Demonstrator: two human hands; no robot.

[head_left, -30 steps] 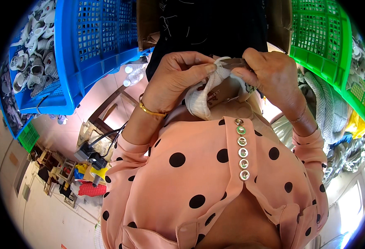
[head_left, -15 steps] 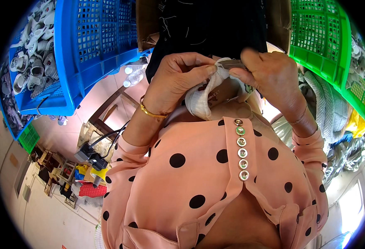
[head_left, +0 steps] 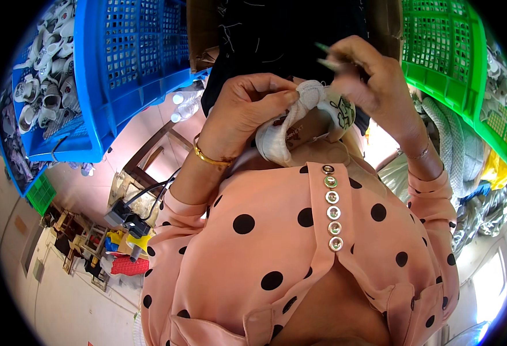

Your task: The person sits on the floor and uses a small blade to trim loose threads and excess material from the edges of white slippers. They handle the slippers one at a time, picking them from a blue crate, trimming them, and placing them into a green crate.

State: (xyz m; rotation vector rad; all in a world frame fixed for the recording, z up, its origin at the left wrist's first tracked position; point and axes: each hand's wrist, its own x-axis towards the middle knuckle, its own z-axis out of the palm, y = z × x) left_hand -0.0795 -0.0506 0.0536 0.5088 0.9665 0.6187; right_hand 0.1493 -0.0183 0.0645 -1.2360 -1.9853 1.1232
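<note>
A small white shoe upper (head_left: 273,141) with a brown printed lining and a dark green pattern on one side lies against the front of my body. My left hand (head_left: 248,106) is closed on it, thumb and forefinger pinching its padded edge. To the right and slightly above, my right hand (head_left: 374,86) is curled around small thread snips (head_left: 324,62). Their two pointed blades stick out to the left, apart from each other and clear of the upper. Motion blurs the fingers, and the snips' handle is hidden in the palm.
A blue plastic crate (head_left: 95,109) at left holds many small grey-white shoe uppers (head_left: 49,95). At right stands a green crate (head_left: 438,75) with more pieces. Dark cloth (head_left: 294,34) with loose threads covers my lap. Plastic bottles (head_left: 185,106) stand beyond my left wrist.
My right hand has drawn the snips away from the upper's edge, up and to the right, and the blades now show apart. My left hand keeps its pinch in nearly the same place.
</note>
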